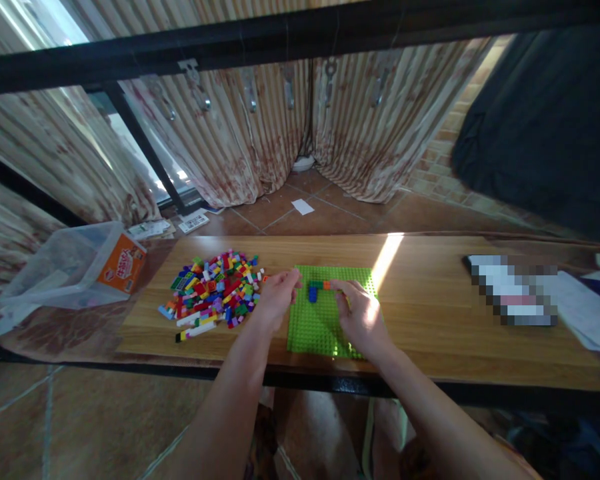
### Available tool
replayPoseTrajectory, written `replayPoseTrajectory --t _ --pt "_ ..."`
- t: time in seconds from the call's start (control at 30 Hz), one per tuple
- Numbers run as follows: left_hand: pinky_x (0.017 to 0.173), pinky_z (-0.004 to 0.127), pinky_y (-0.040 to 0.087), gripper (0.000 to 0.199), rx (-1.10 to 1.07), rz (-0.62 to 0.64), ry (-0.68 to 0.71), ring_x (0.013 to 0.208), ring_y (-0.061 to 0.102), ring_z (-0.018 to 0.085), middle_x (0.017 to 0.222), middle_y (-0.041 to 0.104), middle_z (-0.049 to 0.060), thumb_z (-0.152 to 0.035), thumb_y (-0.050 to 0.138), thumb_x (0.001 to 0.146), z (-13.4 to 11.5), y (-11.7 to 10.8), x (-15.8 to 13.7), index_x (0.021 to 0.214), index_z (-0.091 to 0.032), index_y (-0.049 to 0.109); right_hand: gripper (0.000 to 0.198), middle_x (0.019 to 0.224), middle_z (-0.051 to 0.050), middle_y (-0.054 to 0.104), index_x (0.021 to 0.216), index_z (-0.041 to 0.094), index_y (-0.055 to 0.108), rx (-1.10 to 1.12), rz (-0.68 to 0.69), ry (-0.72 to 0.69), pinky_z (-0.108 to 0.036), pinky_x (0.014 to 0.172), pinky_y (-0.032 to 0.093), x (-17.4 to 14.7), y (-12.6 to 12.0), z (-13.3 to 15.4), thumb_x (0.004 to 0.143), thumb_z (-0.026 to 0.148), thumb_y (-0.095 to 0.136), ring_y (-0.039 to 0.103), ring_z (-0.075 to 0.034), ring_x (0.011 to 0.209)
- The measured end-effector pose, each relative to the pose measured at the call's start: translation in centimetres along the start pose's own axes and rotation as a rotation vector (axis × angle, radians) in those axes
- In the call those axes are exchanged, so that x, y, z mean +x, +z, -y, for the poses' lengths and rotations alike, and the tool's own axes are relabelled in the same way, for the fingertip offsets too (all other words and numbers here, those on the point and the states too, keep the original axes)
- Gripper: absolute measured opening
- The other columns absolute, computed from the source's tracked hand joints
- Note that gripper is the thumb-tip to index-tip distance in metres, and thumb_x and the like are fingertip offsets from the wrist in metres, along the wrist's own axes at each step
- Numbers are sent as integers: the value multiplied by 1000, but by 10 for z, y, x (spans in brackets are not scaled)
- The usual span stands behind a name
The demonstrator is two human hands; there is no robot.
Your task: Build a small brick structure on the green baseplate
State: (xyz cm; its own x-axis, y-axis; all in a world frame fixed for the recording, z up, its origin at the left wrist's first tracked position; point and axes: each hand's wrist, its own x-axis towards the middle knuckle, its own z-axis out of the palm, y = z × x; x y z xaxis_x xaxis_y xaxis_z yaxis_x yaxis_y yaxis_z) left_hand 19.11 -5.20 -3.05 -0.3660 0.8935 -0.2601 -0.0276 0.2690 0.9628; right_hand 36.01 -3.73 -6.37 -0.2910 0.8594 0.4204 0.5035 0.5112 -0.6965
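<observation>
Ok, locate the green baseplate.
In the head view, the green baseplate lies centrally on the table, under the right hand, right of the brick pile.

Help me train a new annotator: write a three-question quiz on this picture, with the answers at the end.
1. Multiple choice: on the board, which colour of brick shows nearest the right hand?
A) blue
B) green
C) orange

2. Short answer: which hand is nearer the brick pile?

3. True or false: the brick pile lies on the board.

Key:
1. C, the orange brick.
2. The left hand.
3. False; it lies on the table, to the left of the board.
</observation>
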Motion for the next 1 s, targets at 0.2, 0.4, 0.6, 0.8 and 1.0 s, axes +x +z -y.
replayPoseTrajectory --t 0.2,0.4,0.6,0.8,1.0 --pt "60 21 43 34 -470 179 -240 65 57 10 77 62 6 -45 51 90 -9 8 -10 94 -12 61 23 97 -6 67 106 21 66 156 40 15 -34 81 52 4 -5 15 89 29 52 63 -18 87" --pt "66 23 45 50 -477 304 -233 77 60 14 88 63 7 -57 42 91 -11 18 -17 110 -14 57 31 108 -9 64 113 22 64 77 62 -136 -43 90 49 2 -2 20 84 31 61 59 -22 101" --pt "72 24 46 59 -387 388 -199 87 60 14 102 62 9 -63 39 89 -13 19 -22 119 -15 54 28 111 -11 65 110 22 66 -44 69 -185 -44 88 48 1 0 17 84 32 61 59 -24 103" --pt "81 25 47 45 -315 400 -99 97 59 15 111 62 10 -51 48 90 -10 18 -20 117 -16 57 23 96 -8 69 97 19 69 114 38 -9 -38 83 49 8 -11 18 89 34 53 62 -19 89" --pt "70 25 47 22 247 90 126 76 62 15 89 69 8 -28 53 85 2 -5 2 94 -12 67 26 86 -7 71 92 16 68 365 55 303 -33 72 52 11 -19 1 78 37 64 64 -18 78"
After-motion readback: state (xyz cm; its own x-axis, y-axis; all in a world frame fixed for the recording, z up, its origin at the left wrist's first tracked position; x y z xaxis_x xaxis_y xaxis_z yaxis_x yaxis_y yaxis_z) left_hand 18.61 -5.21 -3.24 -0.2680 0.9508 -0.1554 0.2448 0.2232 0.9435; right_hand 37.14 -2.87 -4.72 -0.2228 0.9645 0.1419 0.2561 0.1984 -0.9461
